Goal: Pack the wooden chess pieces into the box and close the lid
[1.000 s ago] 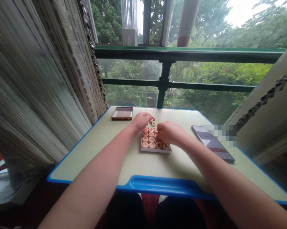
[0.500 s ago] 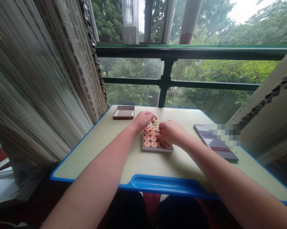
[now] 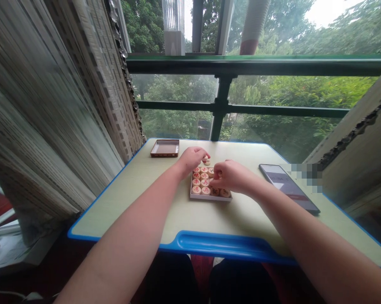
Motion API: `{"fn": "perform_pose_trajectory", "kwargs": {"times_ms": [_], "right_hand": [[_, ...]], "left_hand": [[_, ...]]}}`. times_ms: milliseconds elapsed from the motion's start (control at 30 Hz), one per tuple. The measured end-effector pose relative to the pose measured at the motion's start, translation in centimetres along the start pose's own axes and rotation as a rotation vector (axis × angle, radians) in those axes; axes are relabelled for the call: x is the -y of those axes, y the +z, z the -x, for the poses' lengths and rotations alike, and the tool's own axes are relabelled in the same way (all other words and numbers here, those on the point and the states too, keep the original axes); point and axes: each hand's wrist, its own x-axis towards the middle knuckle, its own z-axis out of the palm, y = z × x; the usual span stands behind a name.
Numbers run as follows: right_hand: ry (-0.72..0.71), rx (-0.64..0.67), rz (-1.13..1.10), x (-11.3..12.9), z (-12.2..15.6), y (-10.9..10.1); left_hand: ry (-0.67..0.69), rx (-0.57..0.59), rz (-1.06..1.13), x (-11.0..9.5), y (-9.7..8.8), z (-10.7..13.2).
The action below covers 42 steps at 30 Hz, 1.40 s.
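Round wooden Chinese chess pieces (image 3: 205,183) with red and dark characters lie in rows inside a shallow white-sided box (image 3: 206,197). Just beyond the box's far edge, my left hand (image 3: 193,160) is closed, pinching a chess piece between its fingertips. Right by those fingertips, another chess piece (image 3: 207,163) rests on the table. My right hand (image 3: 230,175) reaches over the right half of the box with curled fingers, its fingertips down among the pieces. Whatever it grips is hidden by the hand, and so are several pieces beneath it.
A brown box lid (image 3: 164,154) lies upturned at the table's far left. To the right rests a dark tablet or phone (image 3: 292,190), partly pixelated. The table (image 3: 130,202) has a blue rim and a blue front groove (image 3: 222,242). Curtains and a green railing stand beyond.
Both hands keep nearly the same poses over the box and beside it. The whole view has shifted slightly, while the pieces look the same.
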Motion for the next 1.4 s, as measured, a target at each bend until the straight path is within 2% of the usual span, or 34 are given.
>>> {"fn": "perform_pose_trajectory", "kwargs": {"times_ms": [233, 367, 533, 667, 867, 1067, 1200, 1400], "right_hand": [[-0.021, 0.101, -0.062, 0.3, 0.4, -1.1], [-0.058, 0.055, -0.042, 0.0, 0.8, -1.2], [-0.168, 0.088, -0.031, -0.4, 1.0, -0.8], [-0.198, 0.016, -0.052, -0.6, 0.6, -0.3], [-0.189, 0.058, -0.111, -0.7, 0.6, -0.2], [-0.086, -0.027, -0.245, -0.9, 0.6, -0.9], [-0.049, -0.030, -0.380, -1.3, 0.6, -0.9], [-0.153, -0.161, -0.360, -2.0, 0.6, 0.2]], "left_hand": [[0.000, -0.016, -0.001, 0.0, 0.0, 0.0], [0.019, -0.009, -0.010, 0.0, 0.0, 0.0], [0.026, -0.003, -0.035, 0.2, 0.0, -0.1], [0.020, -0.005, -0.042, 0.1, -0.1, -0.1], [0.002, -0.004, -0.049, 0.0, -0.1, 0.0], [-0.019, 0.046, -0.052, 0.4, 0.0, -0.2], [-0.012, 0.005, -0.008, 0.4, -0.2, -0.4], [-0.019, 0.006, -0.001, 0.3, -0.3, -0.3]]}}
